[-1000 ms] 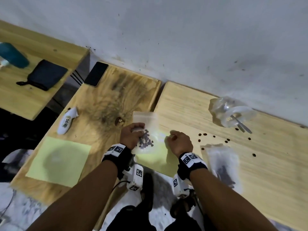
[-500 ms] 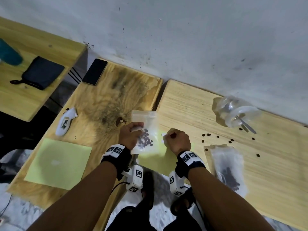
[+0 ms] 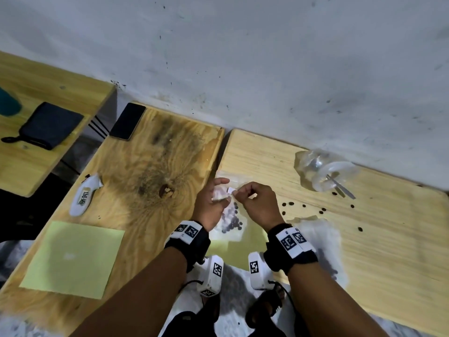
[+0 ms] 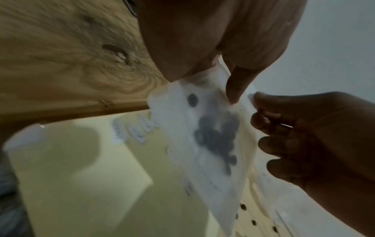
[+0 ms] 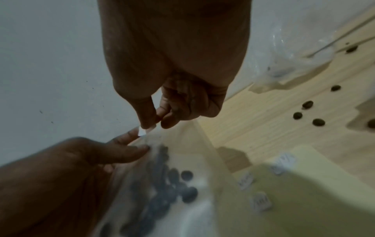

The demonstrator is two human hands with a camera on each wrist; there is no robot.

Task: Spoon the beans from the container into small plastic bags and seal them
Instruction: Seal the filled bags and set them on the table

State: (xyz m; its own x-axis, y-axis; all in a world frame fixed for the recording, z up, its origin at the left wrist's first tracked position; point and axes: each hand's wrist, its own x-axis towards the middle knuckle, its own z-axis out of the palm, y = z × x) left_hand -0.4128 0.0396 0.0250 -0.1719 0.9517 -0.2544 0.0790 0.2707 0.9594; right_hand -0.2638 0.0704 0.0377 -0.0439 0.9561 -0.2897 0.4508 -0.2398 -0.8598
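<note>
Currently, the left hand [image 3: 211,205] grasps the small plastic bag [image 3: 230,227] near its top edge, thumb against fingers. The right hand [image 3: 260,205] pinches a small white tab [image 3: 231,190] at the bag's top. The bag, with dark beans [image 3: 232,221] inside, is held above the front edge of the table [image 3: 376,251]. Loose beans [image 3: 303,209] lie to the right; the clear container [image 3: 325,172] with the spoon [image 3: 340,188] stands near the wall.

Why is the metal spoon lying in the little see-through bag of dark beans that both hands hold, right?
No spoon in the little see-through bag of dark beans. The head view shows the metal spoon resting in the clear plastic container by the wall. Both hands do hold the bag.
</note>
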